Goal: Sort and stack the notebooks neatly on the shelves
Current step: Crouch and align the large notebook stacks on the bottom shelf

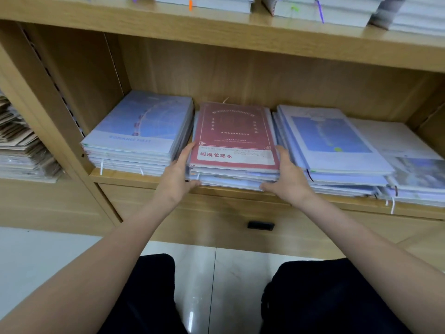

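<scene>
Both hands, left hand (180, 168) and right hand (286, 175), clasp the middle stack (234, 150) at frame centre with curled fingers; squeezing evenly should square its edges.

We see a matt, pale wood-grain shelf (149, 179) beneath our grips — the red notebook (234, 136) between them wears glossy plastic wrap; below us, polished floor tiles (216, 273) shine.

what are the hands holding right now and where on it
Both hands, left and right, grip the middle notebook stack by its near corners.
</scene>
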Demonstrator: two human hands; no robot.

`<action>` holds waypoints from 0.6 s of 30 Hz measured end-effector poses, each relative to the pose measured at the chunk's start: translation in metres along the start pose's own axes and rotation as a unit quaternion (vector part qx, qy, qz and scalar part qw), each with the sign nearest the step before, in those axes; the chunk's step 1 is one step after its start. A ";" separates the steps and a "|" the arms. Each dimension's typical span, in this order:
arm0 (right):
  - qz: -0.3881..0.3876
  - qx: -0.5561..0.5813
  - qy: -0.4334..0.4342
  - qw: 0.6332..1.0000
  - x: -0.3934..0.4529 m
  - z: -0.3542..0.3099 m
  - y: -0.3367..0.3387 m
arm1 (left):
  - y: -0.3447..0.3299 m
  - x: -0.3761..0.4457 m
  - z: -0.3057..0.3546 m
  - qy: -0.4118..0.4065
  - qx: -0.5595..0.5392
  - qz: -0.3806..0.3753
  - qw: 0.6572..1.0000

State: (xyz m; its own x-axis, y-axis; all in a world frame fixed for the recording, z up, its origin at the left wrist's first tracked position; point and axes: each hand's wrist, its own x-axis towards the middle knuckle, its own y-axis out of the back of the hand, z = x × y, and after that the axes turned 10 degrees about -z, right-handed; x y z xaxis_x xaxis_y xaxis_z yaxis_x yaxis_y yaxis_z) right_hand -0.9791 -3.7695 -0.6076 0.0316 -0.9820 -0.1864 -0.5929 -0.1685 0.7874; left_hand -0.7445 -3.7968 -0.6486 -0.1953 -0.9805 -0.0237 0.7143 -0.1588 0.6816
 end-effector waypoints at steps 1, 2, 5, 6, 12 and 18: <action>-0.023 0.024 -0.003 0.999 -0.003 0.001 0.001 | -0.002 0.000 0.001 0.005 -0.004 0.002 1.000; -0.043 0.050 -0.003 0.998 -0.004 0.001 0.001 | -0.003 -0.001 0.003 0.009 -0.012 0.006 1.000; -0.061 0.148 -0.018 0.987 -0.006 -0.001 -0.004 | -0.008 -0.001 0.009 0.026 -0.056 0.003 0.998; -0.057 0.160 -0.020 0.985 -0.005 -0.002 -0.007 | -0.010 0.000 0.011 0.027 -0.074 0.000 0.997; -0.047 0.177 -0.028 0.983 0.001 -0.008 -0.018 | -0.014 0.002 0.011 0.040 -0.106 0.016 0.993; -0.070 0.228 -0.018 0.971 -0.001 -0.012 -0.029 | -0.009 0.002 0.005 0.077 -0.085 0.028 0.993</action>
State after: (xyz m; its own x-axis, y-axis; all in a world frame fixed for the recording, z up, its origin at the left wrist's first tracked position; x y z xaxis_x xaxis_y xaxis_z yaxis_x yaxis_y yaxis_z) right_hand -0.9526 -3.7647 -0.6230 0.1137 -0.9474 -0.2990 -0.8796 -0.2359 0.4132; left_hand -0.7547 -3.7972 -0.6516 -0.0568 -0.9924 -0.1095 0.8270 -0.1082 0.5517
